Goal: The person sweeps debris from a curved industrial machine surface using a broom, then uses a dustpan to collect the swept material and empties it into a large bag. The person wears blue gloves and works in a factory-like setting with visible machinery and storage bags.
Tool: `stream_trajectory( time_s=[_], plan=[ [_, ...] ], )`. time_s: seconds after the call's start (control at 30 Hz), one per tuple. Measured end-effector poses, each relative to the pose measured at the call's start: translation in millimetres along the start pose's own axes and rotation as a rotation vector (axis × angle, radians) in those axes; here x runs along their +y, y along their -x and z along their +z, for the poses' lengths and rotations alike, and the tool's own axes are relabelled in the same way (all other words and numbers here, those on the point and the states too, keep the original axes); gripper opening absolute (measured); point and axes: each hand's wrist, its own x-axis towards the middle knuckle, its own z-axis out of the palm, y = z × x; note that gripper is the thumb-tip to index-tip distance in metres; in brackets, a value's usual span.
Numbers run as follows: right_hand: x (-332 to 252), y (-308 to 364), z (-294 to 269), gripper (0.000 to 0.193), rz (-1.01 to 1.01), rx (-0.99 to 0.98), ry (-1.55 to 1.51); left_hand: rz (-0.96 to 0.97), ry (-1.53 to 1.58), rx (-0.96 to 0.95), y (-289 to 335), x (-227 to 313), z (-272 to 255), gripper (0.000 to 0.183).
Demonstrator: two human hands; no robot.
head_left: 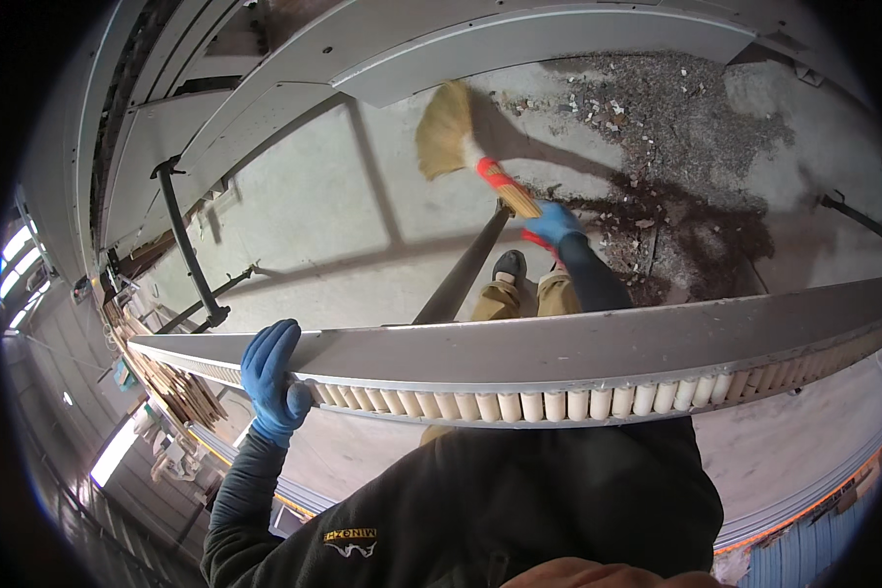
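Note:
My right hand (pixel 555 223), in a blue glove, reaches down past the grey rail and grips a short broom (pixel 446 135). The broom's straw bristles point up and left just above the concrete floor, slightly blurred. Its handle (pixel 508 186) is wrapped in red near the bristles and yellowish nearer my glove. A bit of red also shows below the glove; I cannot make out what it is. My left hand (pixel 273 378), in another blue glove, is closed over the edge of the grey metal rail (pixel 519 351), which carries a row of cream rollers (pixel 510 406).
Dark debris with pale chips (pixel 691 186) covers the floor at right. A metal post (pixel 465 263) slants beside my shoe (pixel 509 265). Grey machine panels (pixel 539 61) span the far side. A dark metal leg (pixel 191 240) stands at left, with wooden strips (pixel 181 387) stacked beyond.

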Motion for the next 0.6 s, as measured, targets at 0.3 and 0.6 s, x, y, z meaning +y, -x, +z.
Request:
stream_trajectory(
  time_s=[0.3,0.6],
  plan=[
    [140.6,117.3,-119.8,0.038,-0.106,0.373,-0.062,0.033,0.022,-0.019,-1.4,2.2,-4.2,0.065],
    [185.5,248.4,-101.5,0.037,-0.002,0.465,0.31,0.011,0.017,-0.036,1.7,1.2,-6.4,0.06]
  ],
)
